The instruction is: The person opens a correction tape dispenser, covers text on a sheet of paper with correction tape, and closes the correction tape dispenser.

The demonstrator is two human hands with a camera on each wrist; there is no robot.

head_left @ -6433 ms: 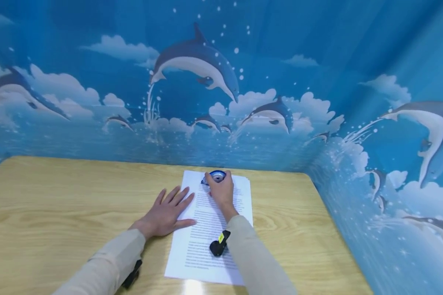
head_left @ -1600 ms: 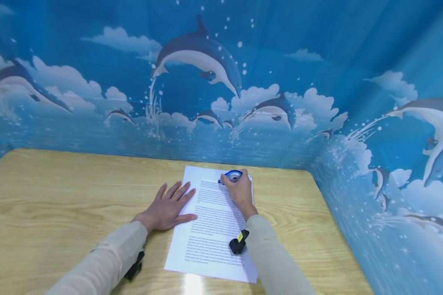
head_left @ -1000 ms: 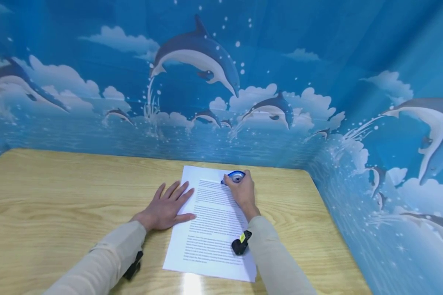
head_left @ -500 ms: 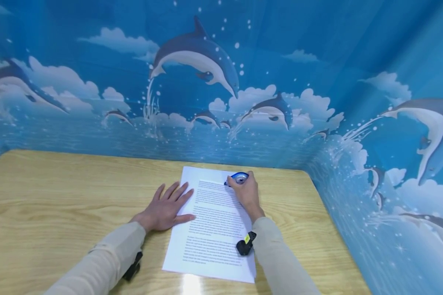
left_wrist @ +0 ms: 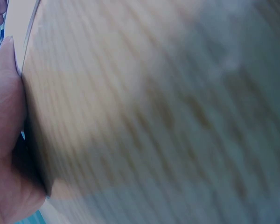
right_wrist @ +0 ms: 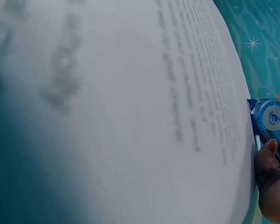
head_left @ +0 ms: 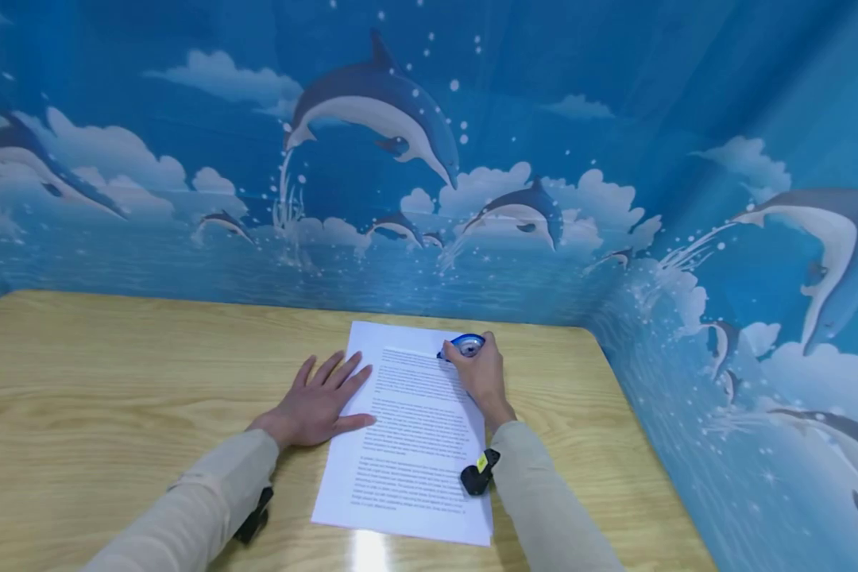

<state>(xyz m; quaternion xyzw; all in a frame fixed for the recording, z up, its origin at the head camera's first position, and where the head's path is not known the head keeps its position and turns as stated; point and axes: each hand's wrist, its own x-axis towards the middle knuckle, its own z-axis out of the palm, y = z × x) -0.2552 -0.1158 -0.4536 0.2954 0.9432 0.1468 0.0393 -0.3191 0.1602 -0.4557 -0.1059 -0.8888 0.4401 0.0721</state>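
Note:
A blue correction tape dispenser (head_left: pixel 469 345) with a clear round window is pinched between the thumb and fingers of my right hand (head_left: pixel 482 377). Its tip meets the printed sheet near the upper right end of the text lines. In the right wrist view the correction tape (right_wrist: pixel 272 116) shows at the right edge, by the paper's border. My left hand (head_left: pixel 322 403) lies flat with fingers spread, its fingertips on the left margin of the printed paper (head_left: pixel 407 445). The left wrist view shows the thumb side of that hand (left_wrist: pixel 7 112) at the left edge.
The paper lies on a wood-grain table (head_left: pixel 150 381), with a second sheet edge barely showing beneath. A blue dolphin-print curtain (head_left: pixel 429 238) hangs behind the table and along its right side. Black wrist cameras (head_left: pixel 477 477) sit on both sleeves.
Since the earliest frame my right hand has slid the correction tape rightward across the top of the page. Over the last second it moved only slightly right. The left hand keeps its place.

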